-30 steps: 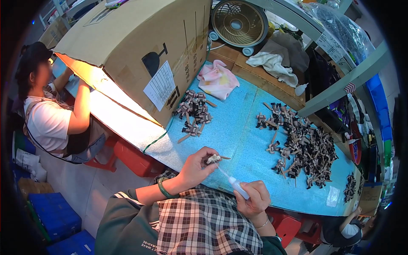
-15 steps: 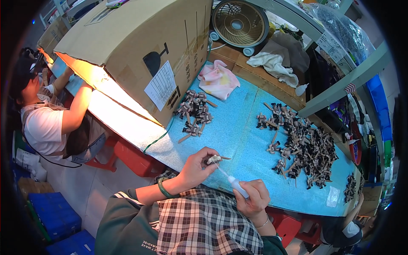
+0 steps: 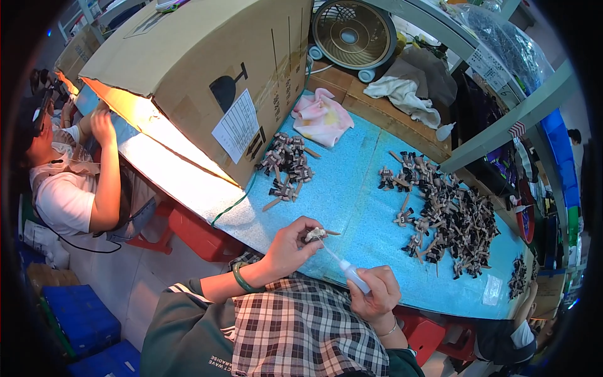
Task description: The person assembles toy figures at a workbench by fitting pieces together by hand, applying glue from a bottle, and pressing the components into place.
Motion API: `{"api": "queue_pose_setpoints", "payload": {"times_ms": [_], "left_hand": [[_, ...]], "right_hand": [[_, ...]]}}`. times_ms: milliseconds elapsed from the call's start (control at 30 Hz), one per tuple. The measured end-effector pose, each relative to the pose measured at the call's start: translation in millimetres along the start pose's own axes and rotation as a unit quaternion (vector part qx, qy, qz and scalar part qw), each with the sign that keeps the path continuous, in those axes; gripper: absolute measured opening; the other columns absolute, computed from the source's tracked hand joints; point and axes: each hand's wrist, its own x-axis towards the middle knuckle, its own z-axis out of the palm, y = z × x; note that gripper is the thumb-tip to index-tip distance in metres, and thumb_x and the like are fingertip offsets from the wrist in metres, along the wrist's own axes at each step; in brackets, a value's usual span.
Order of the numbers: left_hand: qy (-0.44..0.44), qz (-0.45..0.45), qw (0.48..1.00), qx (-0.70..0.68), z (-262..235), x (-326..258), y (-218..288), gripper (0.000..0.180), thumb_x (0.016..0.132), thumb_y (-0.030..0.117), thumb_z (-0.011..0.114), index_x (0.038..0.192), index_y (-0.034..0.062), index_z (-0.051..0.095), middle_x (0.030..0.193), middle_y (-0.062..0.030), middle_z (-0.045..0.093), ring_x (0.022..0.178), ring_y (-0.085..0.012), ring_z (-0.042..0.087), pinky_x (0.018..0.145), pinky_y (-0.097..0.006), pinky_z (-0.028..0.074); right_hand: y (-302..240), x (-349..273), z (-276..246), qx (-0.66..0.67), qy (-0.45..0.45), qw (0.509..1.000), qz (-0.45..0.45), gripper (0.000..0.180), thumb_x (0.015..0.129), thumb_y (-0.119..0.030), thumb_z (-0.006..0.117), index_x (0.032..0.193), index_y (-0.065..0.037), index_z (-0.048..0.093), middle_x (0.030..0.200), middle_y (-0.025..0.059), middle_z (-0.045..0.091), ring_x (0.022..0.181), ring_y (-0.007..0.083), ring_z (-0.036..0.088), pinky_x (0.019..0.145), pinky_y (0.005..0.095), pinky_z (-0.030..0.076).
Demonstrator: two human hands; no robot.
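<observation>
Between the fingertips of my left hand [image 3: 290,248] is a small figurine [image 3: 315,234], pale on its upper side, with a thin brown piece sticking out to the right. My right hand [image 3: 375,294] grips a white squeeze bottle [image 3: 355,277]. Its long thin nozzle slants up to the left, and the tip is at the figurine; whether it touches is too small to tell. Beyond my left hand lies a small heap of similar figurines [image 3: 287,164] in black, grey and brown. A larger pile of figurines [image 3: 458,217] spreads over the right side of the blue tabletop [image 3: 352,188].
A big cardboard box [image 3: 207,69] stands at the left, lit inside. Behind the table are a pink cloth [image 3: 321,119], a fan [image 3: 352,36] and a metal post [image 3: 515,119]. A co-worker [image 3: 75,182] sits at the left; another person's arm [image 3: 526,308] shows at the right.
The bottle and my right hand have shifted very slightly, the nozzle staying at the figurine. My left hand keeps its place. At the left, the co-worker has raised an arm.
</observation>
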Motion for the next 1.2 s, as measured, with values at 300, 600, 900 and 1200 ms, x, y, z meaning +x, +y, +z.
{"api": "queue_pose_setpoints", "payload": {"times_ms": [300, 600, 900, 1200], "left_hand": [[0.034, 0.053, 0.998, 0.019, 1, -1, -11, 0.028, 0.085, -0.004, 0.063, 0.111, 0.0018, 0.054, 0.098, -0.0053, 0.061, 0.087, -0.0082, 0.058, 0.074, -0.023, 0.051], [0.048, 0.056, 0.996, 0.052, 0, -1, -8, 0.028, 0.085, -0.001, 0.064, 0.11, 0.0025, 0.054, 0.095, -0.0051, 0.061, 0.084, -0.0084, 0.058, 0.072, -0.023, 0.05], [0.048, 0.058, 0.996, 0.043, 2, -2, -10, 0.027, 0.085, -0.001, 0.064, 0.11, 0.0032, 0.054, 0.095, -0.0041, 0.061, 0.084, -0.0072, 0.057, 0.071, -0.022, 0.05], [0.047, 0.037, 0.998, -0.006, 1, -2, -12, 0.028, 0.085, -0.003, 0.063, 0.11, 0.0031, 0.053, 0.097, -0.0035, 0.061, 0.086, -0.0063, 0.057, 0.073, -0.022, 0.049]], "right_hand": [[1, 0, 4, 0.005, -0.004, 1.0, -0.002, 0.03, 0.069, 0.0, 0.076, 0.096, -0.001, 0.062, 0.08, 0.0107, 0.06, 0.062, 0.0222, 0.057, 0.052, 0.0301, 0.045], [0, -1, 1, -0.006, 0.01, 1.0, -0.002, 0.032, 0.067, 0.0, 0.077, 0.095, -0.001, 0.063, 0.08, 0.0099, 0.062, 0.061, 0.0217, 0.059, 0.05, 0.0293, 0.046], [0, -2, 3, -0.003, 0.01, 1.0, 0.016, 0.03, 0.067, 0.002, 0.076, 0.094, 0.0, 0.062, 0.081, 0.0111, 0.06, 0.062, 0.0229, 0.058, 0.053, 0.03, 0.045], [0, -2, 2, -0.001, 0.017, 1.0, 0.01, 0.029, 0.068, 0.001, 0.076, 0.094, 0.0, 0.063, 0.08, 0.011, 0.06, 0.062, 0.0223, 0.057, 0.052, 0.0298, 0.045]]}}
